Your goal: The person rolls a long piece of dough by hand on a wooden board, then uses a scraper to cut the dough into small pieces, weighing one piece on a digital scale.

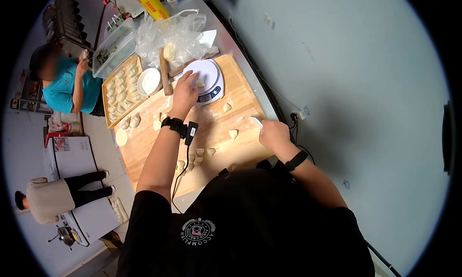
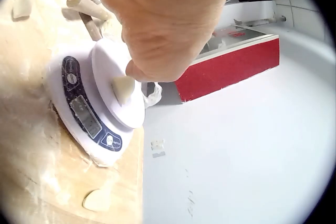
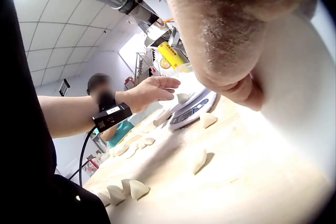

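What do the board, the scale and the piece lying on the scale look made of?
Board: pale bare wood, grain faintly visible, dusted with flour. Scale: glossy white plastic, dark panel, grey display. Piece under the left hand: soft matte cream dough, most likely, cut to a wedge. White blade held by the right hand: too blurred to tell.

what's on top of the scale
One dough piece lies on the plate of the scale, just under the fingers of the left hand. The hand hides part of the plate.
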`<state>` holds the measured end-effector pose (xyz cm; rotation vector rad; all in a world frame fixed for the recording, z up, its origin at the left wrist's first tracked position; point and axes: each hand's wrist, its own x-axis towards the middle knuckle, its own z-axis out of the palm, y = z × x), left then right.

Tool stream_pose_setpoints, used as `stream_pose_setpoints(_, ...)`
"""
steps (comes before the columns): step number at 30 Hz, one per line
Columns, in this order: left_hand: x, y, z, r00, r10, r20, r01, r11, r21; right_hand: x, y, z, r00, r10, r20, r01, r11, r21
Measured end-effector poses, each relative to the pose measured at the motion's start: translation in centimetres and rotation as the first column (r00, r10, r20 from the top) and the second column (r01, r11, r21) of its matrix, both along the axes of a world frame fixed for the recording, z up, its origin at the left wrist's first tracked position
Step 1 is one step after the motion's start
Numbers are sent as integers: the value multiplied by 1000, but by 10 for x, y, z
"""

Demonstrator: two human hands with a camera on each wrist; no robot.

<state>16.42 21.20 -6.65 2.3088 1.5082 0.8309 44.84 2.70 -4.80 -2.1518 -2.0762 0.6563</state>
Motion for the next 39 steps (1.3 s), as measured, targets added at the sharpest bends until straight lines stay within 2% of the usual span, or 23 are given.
stream_pose_setpoints(2, 5, 4, -1, 998, -61, -1, 61, 995, -79, -2, 0, 3, 1000, -11, 4, 11, 1000, -24)
stream_pose_setpoints(5, 5, 7, -3, 974, -178, -140, 147, 966, -211, -3, 0, 5, 1000, -5, 7, 5, 1000, -27)
stream_pose_setpoints(8, 1, -5, 4, 977, -70, -199, 34, 983, -180, -3, 0, 5, 1000, 7, 4, -7, 1000, 4)
stream_pose_setpoints(11, -19, -24, -10, 937, 123, -326, -134, 991, -9, -3, -1, 6, 1000, 3, -4, -3, 1000, 27)
stream_pose_setpoints(14, -9, -63, 1, 967, 93, -237, -101, 995, -22, -3, -2, 6, 1000, 0, -12, 1, 999, 33)
stream_pose_setpoints(16, 9, -93, 3, 982, -159, -99, 132, 963, -235, -3, -1, 5, 1000, -6, -11, 6, 1000, 18)
stream_pose_setpoints(18, 36, -122, 10, 904, -427, -15, 416, 889, -192, -3, 0, 7, 1000, 0, -2, 0, 1000, -7)
stream_pose_setpoints(20, 54, -142, -15, 851, -524, -14, 519, 846, -119, -4, 1, 10, 1000, -2, 2, 2, 1000, -17)
stream_pose_setpoints(23, 61, -150, -28, 828, -551, -106, 511, 818, -264, -3, 1, 13, 1000, -5, -3, 5, 1000, -15)
stream_pose_setpoints(26, 54, -133, -16, 913, -405, -38, 390, 898, -202, -2, 0, 9, 1000, 9, -1, -9, 1000, -21)
stream_pose_setpoints(28, 45, -104, -6, 962, -269, -49, 260, 956, -137, -3, 1, 9, 1000, 6, 3, -6, 1000, -30)
stream_pose_setpoints(30, 31, -68, -12, 992, -127, 15, 128, 992, -24, -4, 0, 10, 1000, 4, -8, -5, 1000, -15)
stream_pose_setpoints(32, 24, -37, -4, 994, -23, 107, 32, 996, -77, -3, -1, 8, 1000, 12, -12, -12, 1000, 2)
stream_pose_setpoints(34, 19, -18, -2, 997, 37, 62, -38, 999, 12, -2, -1, 3, 1000, 29, -9, -29, 999, 23)
stream_pose_setpoints(37, 12, -20, 1, 997, 79, 21, -81, 986, 145, -2, 0, 10, 1000, 24, -4, -24, 1000, -9)
stream_pose_setpoints(39, -2, -35, -8, 991, 123, -60, -121, 992, 35, -3, 0, 11, 1000, 11, -13, -11, 1000, -15)
